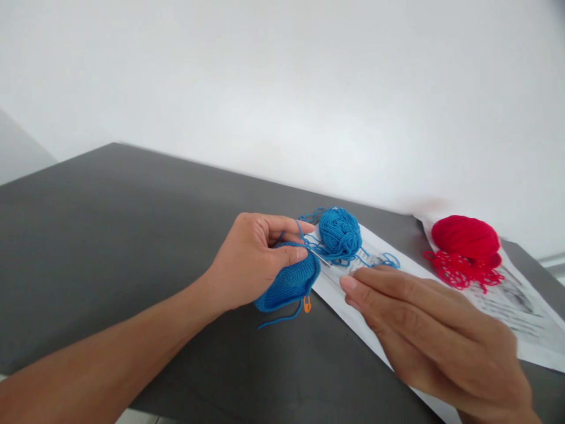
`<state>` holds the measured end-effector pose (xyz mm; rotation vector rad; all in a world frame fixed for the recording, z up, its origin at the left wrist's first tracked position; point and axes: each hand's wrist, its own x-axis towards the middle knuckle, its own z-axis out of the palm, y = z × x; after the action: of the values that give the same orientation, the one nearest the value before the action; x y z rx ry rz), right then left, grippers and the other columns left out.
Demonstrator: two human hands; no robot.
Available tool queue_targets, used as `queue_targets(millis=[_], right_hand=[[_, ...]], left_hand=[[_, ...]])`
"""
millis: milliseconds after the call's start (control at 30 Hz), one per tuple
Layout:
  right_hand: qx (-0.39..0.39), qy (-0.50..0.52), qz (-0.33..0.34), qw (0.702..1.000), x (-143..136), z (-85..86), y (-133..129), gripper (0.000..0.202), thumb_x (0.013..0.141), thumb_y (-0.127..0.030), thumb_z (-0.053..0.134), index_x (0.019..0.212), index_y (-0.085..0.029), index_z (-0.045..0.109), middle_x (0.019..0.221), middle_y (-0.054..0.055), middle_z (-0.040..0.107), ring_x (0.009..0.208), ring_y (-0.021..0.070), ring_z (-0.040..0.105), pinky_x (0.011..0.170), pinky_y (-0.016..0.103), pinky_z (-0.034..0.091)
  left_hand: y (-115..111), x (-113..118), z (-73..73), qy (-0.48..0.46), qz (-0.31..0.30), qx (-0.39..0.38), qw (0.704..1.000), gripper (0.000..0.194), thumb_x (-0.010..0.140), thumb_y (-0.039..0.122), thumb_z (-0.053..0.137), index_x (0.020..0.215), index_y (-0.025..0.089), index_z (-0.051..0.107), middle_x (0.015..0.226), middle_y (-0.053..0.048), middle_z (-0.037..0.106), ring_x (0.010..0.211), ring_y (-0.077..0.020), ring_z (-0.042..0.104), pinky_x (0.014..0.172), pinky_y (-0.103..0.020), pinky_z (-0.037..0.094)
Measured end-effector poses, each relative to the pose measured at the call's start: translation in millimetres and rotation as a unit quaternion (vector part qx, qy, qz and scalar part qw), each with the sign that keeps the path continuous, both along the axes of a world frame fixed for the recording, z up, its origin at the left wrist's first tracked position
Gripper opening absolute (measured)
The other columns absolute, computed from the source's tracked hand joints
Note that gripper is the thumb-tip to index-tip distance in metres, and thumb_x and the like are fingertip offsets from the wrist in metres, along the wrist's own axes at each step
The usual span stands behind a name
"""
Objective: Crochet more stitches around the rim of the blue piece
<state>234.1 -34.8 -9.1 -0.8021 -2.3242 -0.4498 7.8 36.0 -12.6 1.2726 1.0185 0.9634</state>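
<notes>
My left hand (251, 259) pinches the upper edge of a round blue crochet piece (289, 280), with blue yarn running over its raised index finger. An orange stitch marker (308, 304) hangs from the piece's lower right edge, and a loose yarn tail (280, 321) dangles beside it. In my right hand (424, 324), closed with thumb and fingers together, is a thin metal crochet hook (320, 257). Its tip meets the piece's top edge by my left thumb. The hook's handle end is hidden by the fingers.
A blue yarn ball (339, 232) with loose strands rests on a printed paper sheet (344, 303) just beyond my hands. Farther right, a red yarn skein (465, 238) lies on another printed sheet (541, 338). The dark grey table (132, 235) meets a white wall (265, 88) behind.
</notes>
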Motion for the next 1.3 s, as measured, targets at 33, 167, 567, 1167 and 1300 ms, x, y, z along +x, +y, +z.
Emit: queue_targets(millis=[33, 167, 567, 1167, 1300], right_hand=[[-0.018, 0.032, 0.001, 0.999, 2, -0.8, 1, 0.024, 0.093, -0.001, 0.067, 0.111, -0.012, 0.078, 0.096, 0.009, 0.085, 0.083, 0.0220, 0.082, 0.071, 0.029, 0.069], [-0.173, 0.229, 0.042, 0.957, 4, -3.4, 6, 0.036, 0.087, 0.002, 0.072, 0.116, -0.019, 0.081, 0.079, 0.004, 0.081, 0.074, 0.0205, 0.080, 0.063, 0.030, 0.068], [-0.349, 0.553, 0.072, 0.753, -49, -31.5, 11, 0.020, 0.096, -0.013, 0.070, 0.109, -0.024, 0.082, 0.082, 0.002, 0.077, 0.060, 0.0156, 0.075, 0.053, 0.029, 0.066], [-0.092, 0.239, -0.053, 0.965, -46, -31.3, 0, 0.031, 0.092, 0.001, 0.069, 0.120, -0.013, 0.070, 0.102, 0.011, 0.077, 0.087, 0.0154, 0.078, 0.077, 0.024, 0.066], [-0.020, 0.150, -0.058, 0.987, -44, -30.2, -4, 0.035, 0.090, 0.005, 0.071, 0.123, -0.007, 0.068, 0.106, 0.017, 0.076, 0.099, 0.0160, 0.075, 0.085, 0.021, 0.065]], left_hand=[[0, 0, -0.3, 0.006, -0.002, 0.009, 1.000, 0.022, 0.071, 0.012, 0.086, 0.093, 0.013, 0.088, 0.082, -0.006, 0.084, 0.071, -0.0171, 0.071, 0.062, -0.023, 0.052], [2, -3, -2.0, 0.022, -0.008, 0.038, 0.999, 0.013, 0.074, 0.013, 0.084, 0.086, 0.015, 0.088, 0.088, -0.006, 0.086, 0.073, -0.0185, 0.074, 0.064, -0.024, 0.054], [-9, 8, -9.2, -0.015, 0.007, 0.074, 0.997, 0.040, 0.079, 0.013, 0.078, 0.118, 0.012, 0.083, 0.078, 0.001, 0.081, 0.072, -0.0150, 0.072, 0.076, -0.026, 0.057], [-17, 17, -13.1, -0.206, 0.085, -0.075, 0.972, 0.044, 0.073, 0.013, 0.090, 0.116, 0.021, 0.085, 0.076, 0.002, 0.078, 0.066, -0.0081, 0.066, 0.063, -0.018, 0.053], [-17, 17, -7.9, -0.271, 0.063, -0.121, 0.953, 0.050, 0.066, 0.010, 0.095, 0.115, 0.018, 0.085, 0.071, 0.002, 0.076, 0.060, -0.0066, 0.064, 0.057, -0.015, 0.052]])
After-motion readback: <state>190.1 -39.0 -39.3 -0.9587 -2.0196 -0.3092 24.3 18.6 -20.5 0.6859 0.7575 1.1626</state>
